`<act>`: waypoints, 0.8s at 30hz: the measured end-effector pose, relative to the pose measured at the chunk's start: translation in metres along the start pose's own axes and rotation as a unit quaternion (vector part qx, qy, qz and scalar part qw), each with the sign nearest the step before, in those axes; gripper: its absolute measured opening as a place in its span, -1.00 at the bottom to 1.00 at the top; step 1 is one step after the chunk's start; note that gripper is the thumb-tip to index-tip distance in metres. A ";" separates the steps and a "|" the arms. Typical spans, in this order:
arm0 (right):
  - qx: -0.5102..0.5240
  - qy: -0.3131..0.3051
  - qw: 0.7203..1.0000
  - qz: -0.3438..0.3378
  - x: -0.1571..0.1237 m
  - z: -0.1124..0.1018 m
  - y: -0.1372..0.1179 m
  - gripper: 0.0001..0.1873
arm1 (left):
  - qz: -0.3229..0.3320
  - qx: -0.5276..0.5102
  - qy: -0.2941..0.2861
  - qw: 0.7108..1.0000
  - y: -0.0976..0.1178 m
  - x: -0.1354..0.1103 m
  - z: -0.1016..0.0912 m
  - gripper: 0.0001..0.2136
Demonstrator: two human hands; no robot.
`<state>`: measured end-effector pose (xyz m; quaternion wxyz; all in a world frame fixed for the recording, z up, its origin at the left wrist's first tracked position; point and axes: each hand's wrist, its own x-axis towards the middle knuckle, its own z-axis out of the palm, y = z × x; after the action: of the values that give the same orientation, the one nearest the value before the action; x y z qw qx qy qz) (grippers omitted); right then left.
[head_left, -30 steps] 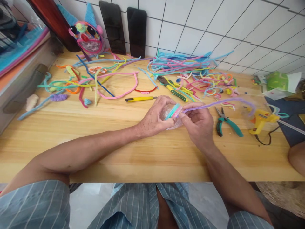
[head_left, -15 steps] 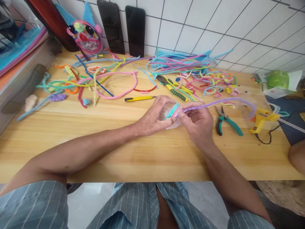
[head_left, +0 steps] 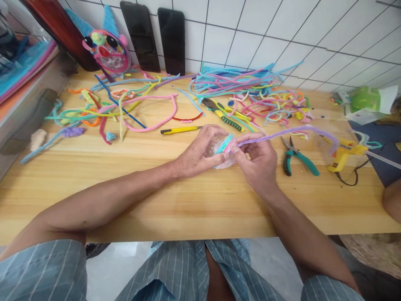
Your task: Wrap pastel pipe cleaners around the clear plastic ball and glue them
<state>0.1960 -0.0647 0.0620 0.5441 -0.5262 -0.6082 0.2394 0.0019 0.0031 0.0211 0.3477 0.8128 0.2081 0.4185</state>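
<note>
My left hand (head_left: pixel 205 151) is closed around a clear plastic ball-like piece (head_left: pixel 215 145), its thumb along the near side. Bands of blue, green and pink pipe cleaner (head_left: pixel 226 144) wrap that piece. Against its right side, my right hand (head_left: pixel 257 156) pinches a purple pipe cleaner (head_left: pixel 282 133) between thumb and fingers. The long free end of the purple strip arcs to the right, toward the yellow glue gun (head_left: pixel 346 154). My fingers hide part of the plastic piece.
Teal-handled pliers (head_left: pixel 299 156) lie right of my hands. Beyond them are a yellow utility knife (head_left: pixel 181 130), yellow-green pliers (head_left: pixel 222 113) and a pipe cleaner pile (head_left: pixel 234 81). Two black phones (head_left: pixel 171 42) lean on the tiled wall beside a decorated face figure (head_left: pixel 109 52). Another person's arm (head_left: pixel 392 202) shows at right.
The view has shifted slightly. Both hands keep their grip on the wrapped plastic piece and the purple pipe cleaner, with little visible movement.
</note>
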 end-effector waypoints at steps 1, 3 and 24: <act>-0.001 0.001 1.000 -0.004 0.000 0.000 0.000 -0.87 | -0.004 -0.002 0.006 1.000 0.001 0.000 0.001 -0.55; -0.003 0.001 1.000 -0.009 -0.001 0.001 -0.001 -0.87 | -0.015 -0.007 0.017 1.000 0.003 0.000 0.003 -0.57; 0.140 0.005 0.983 0.122 0.007 0.002 0.024 -0.74 | -0.050 -0.033 0.039 0.997 0.009 -0.003 0.009 -0.59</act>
<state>0.2041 -0.0500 0.0433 0.5823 -0.5160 -0.4972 0.3840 0.0084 -0.0080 0.0223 0.3863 0.7725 0.2477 0.4390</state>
